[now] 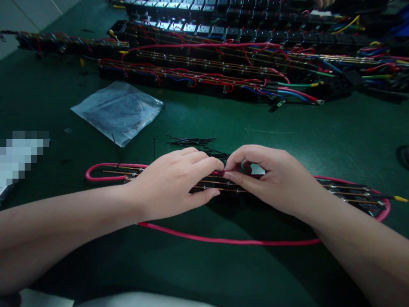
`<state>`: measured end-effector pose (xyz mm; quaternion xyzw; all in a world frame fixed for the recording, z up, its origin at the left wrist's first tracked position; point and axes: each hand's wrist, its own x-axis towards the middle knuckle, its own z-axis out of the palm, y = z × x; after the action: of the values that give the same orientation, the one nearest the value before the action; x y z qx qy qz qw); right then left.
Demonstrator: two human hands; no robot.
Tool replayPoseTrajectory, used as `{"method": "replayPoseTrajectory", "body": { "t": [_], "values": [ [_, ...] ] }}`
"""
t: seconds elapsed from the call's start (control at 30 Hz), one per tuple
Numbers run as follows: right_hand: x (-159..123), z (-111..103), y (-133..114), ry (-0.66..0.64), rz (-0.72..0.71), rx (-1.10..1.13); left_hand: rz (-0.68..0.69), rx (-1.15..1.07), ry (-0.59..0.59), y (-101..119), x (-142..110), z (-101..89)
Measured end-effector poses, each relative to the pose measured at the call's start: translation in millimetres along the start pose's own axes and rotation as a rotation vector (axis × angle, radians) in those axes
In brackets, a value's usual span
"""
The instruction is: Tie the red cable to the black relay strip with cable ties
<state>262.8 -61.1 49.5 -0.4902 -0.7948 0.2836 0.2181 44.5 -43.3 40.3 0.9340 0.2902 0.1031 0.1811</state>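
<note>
A long dark strip assembly [238, 182] with thin copper-coloured rods lies across the bench in front of me. A red cable [223, 241] loops round its ends and sags in front of it. My left hand [174, 183] is closed over the strip's middle, fingers on the far side and thumb on the near side. Beside it, my right hand [271, 177] pinches with thumb and forefinger at the red cable on the strip's far edge; what lies in the pinch is too small to make out. Several black cable ties [191, 140] lie loose just behind my hands.
A clear plastic bag [119, 111] lies behind, to the left. Further back, wired strip assemblies [191, 79] and rows of black blocks [220, 32] span the green bench [204, 115]. Another person's hand [325, 3] shows at the top edge. A pixelated pale object [19, 155] is at left.
</note>
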Motion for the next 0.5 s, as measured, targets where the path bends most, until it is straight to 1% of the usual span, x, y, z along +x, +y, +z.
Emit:
{"method": "replayPoseTrajectory", "body": {
  "t": [0.5],
  "values": [
    [-0.2, 0.9, 0.0, -0.016, -0.025, 0.027, -0.020, -0.005, -0.022, 0.6, 0.9, -0.8]
  ]
}}
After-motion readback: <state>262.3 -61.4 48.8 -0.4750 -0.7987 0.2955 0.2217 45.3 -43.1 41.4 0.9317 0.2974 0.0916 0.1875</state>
